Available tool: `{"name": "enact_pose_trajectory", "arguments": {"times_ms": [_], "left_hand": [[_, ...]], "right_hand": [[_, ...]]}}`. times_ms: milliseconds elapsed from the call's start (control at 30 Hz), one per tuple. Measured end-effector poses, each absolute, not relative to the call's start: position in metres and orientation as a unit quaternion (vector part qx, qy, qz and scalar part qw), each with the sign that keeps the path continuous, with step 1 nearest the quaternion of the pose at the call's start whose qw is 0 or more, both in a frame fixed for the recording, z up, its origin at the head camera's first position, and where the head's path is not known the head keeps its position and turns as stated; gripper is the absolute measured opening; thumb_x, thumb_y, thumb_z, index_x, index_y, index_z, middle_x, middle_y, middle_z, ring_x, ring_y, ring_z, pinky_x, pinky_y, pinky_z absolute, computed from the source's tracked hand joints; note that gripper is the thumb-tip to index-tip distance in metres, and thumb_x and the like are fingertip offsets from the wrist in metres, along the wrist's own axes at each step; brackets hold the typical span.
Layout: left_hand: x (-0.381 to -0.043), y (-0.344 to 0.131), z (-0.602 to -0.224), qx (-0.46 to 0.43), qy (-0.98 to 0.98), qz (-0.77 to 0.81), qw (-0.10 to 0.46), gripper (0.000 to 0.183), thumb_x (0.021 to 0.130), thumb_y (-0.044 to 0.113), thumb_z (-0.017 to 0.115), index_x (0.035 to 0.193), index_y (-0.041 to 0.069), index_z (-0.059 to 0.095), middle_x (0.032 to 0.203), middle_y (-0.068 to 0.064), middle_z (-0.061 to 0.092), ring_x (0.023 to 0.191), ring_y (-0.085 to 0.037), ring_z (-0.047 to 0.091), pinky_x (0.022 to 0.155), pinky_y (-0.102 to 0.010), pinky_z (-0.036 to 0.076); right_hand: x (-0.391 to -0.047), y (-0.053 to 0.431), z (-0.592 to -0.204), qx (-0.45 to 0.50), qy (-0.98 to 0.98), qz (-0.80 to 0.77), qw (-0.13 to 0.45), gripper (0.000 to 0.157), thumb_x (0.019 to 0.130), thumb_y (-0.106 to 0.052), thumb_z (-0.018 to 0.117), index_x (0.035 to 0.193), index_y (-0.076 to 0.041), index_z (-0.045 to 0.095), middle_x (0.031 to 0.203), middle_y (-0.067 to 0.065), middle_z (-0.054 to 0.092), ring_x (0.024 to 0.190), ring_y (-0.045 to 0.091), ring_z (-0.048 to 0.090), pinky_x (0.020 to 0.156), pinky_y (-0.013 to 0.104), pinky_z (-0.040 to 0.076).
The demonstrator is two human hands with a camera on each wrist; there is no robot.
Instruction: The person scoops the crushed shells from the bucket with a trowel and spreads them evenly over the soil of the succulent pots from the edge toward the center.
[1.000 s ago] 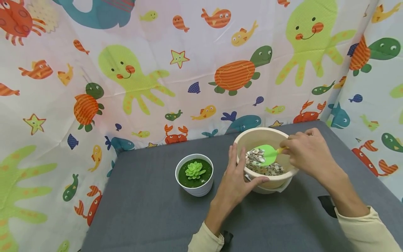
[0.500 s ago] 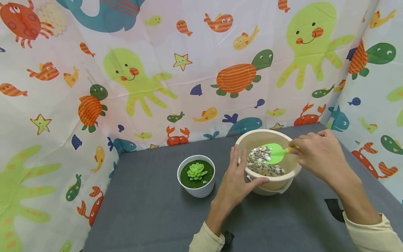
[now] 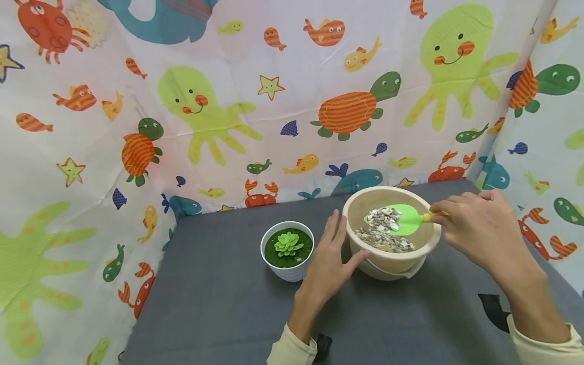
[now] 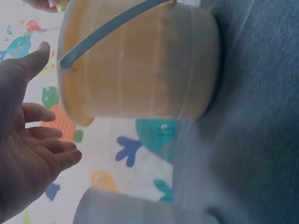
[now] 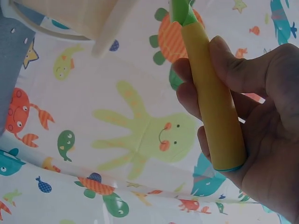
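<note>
A cream bucket (image 3: 391, 259) with a pale handle holds small shells and stones (image 3: 383, 240). Above its opening a toy shovel with a green blade (image 3: 409, 220) carries a heap of shells (image 3: 383, 218). My right hand (image 3: 479, 230) grips the shovel's yellow handle (image 5: 212, 100), fingers and thumb curled round it in the right wrist view. Beside the bucket's left side, my left hand (image 3: 324, 266) has its fingers extended. The left wrist view shows that hand (image 4: 30, 154) apart from the bucket wall (image 4: 135, 70), holding nothing.
A white pot (image 3: 292, 274) with a green succulent (image 3: 288, 244) stands just left of my left hand. Grey cloth (image 3: 219, 284) covers the table. A curtain (image 3: 246, 126) printed with sea animals rises behind and at both sides.
The loaded shovel has risen and moved right with my right hand. My left hand has let go of the bucket's rim and drawn slightly left.
</note>
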State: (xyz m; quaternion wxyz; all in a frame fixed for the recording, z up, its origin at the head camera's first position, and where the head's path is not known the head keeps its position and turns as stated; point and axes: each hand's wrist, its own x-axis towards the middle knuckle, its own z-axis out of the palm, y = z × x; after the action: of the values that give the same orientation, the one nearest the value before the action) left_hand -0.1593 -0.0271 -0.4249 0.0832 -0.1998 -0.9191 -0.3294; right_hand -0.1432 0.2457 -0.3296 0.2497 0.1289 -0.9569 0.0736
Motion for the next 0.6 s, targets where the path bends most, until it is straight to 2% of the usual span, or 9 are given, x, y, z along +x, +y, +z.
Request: {"name": "enact_pose_trajectory", "arguments": {"times_ms": [233, 400, 600], "left_hand": [[-0.156, -0.044, -0.418, -0.194, -0.915, -0.336, 0.111, 0.091, 0.095, 0.057, 0.070, 0.164, 0.010, 0.033, 0.177, -0.006, 0.019, 0.163, -0.028, 0.022, 0.125, -0.049, 0.038], [-0.155, -0.054, -0.412, -0.179, -0.916, -0.339, 0.117, 0.090, 0.095, 0.056, 0.071, 0.164, 0.011, 0.034, 0.177, -0.005, 0.019, 0.163, -0.030, 0.023, 0.124, -0.051, 0.039], [-0.154, -0.066, -0.406, -0.162, -0.917, -0.343, 0.126, 0.089, 0.096, 0.053, 0.072, 0.164, 0.012, 0.034, 0.177, -0.003, 0.018, 0.163, -0.030, 0.024, 0.123, -0.052, 0.040]], "right_hand": [[-0.140, 0.244, -0.326, 0.149, -0.947, 0.074, 0.274, 0.025, 0.072, -0.014, 0.093, 0.095, -0.007, 0.084, 0.079, 0.011, 0.078, 0.074, 0.027, 0.067, 0.075, 0.049, 0.037], [-0.139, 0.240, -0.322, 0.160, -0.941, 0.078, 0.288, 0.028, 0.072, -0.019, 0.094, 0.095, -0.008, 0.084, 0.080, 0.012, 0.078, 0.075, 0.029, 0.068, 0.075, 0.048, 0.036], [-0.138, 0.234, -0.315, 0.172, -0.931, 0.081, 0.311, 0.023, 0.073, -0.013, 0.092, 0.093, -0.007, 0.084, 0.079, 0.012, 0.078, 0.073, 0.028, 0.068, 0.075, 0.047, 0.036]]}}
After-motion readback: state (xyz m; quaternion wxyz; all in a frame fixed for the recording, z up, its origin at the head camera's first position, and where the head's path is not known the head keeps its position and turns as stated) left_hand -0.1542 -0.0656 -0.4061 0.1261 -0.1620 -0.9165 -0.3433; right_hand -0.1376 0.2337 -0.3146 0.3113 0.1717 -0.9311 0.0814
